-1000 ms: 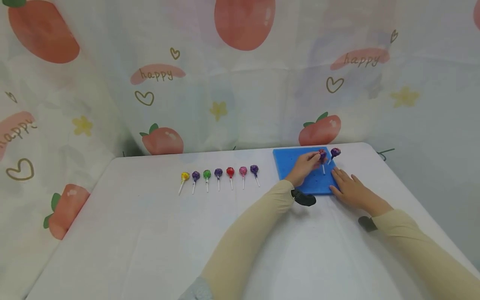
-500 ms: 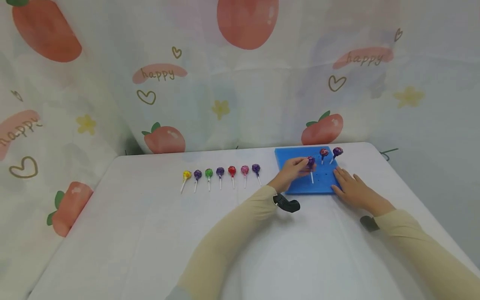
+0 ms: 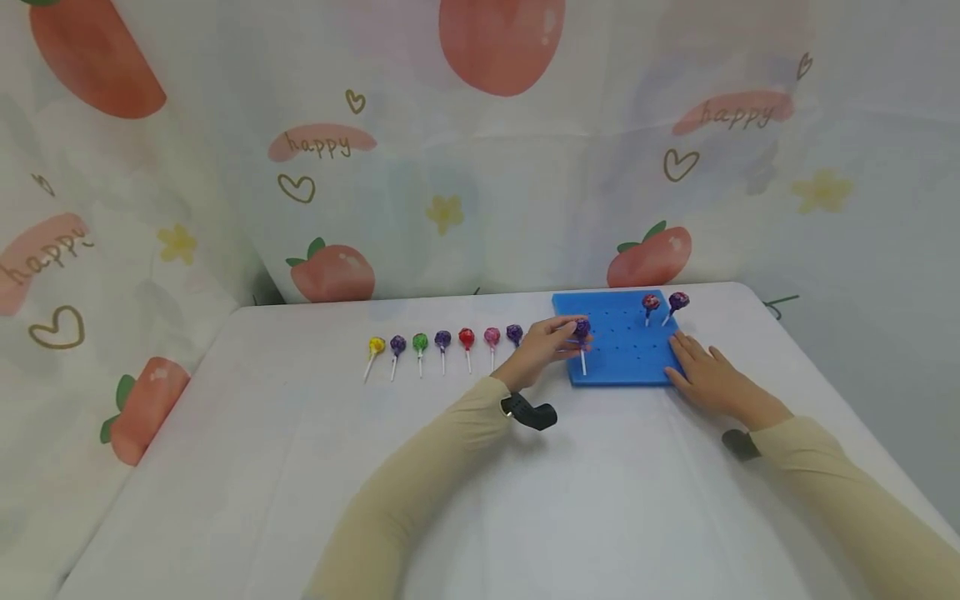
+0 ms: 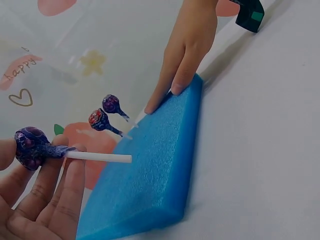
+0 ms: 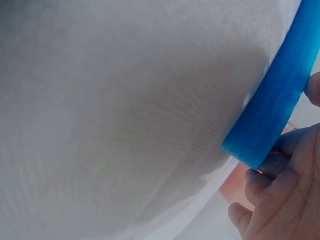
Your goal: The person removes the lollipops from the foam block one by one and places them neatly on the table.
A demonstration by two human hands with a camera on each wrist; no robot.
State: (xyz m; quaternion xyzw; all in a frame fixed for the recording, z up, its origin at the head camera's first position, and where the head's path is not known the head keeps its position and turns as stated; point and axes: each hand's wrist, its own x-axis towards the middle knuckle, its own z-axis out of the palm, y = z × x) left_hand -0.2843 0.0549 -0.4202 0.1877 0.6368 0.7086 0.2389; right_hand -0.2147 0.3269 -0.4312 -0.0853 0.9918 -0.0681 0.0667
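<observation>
Two standing lollipops (image 3: 664, 305) — sticks' ends hidden in foam block (image 3: 622, 354), holes blurred

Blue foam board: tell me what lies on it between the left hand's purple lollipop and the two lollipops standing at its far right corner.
Only bare blue foam board with small holes, per the head view.

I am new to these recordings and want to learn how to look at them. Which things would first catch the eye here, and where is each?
The bright blue foam block at the far right of the white table stands out, with two lollipops stuck near its far right corner. The left hand pinches a purple lollipop over the block's left edge, while the right hand rests against its right side. Left of the block, a row of seven lollipops lies on the table.
</observation>
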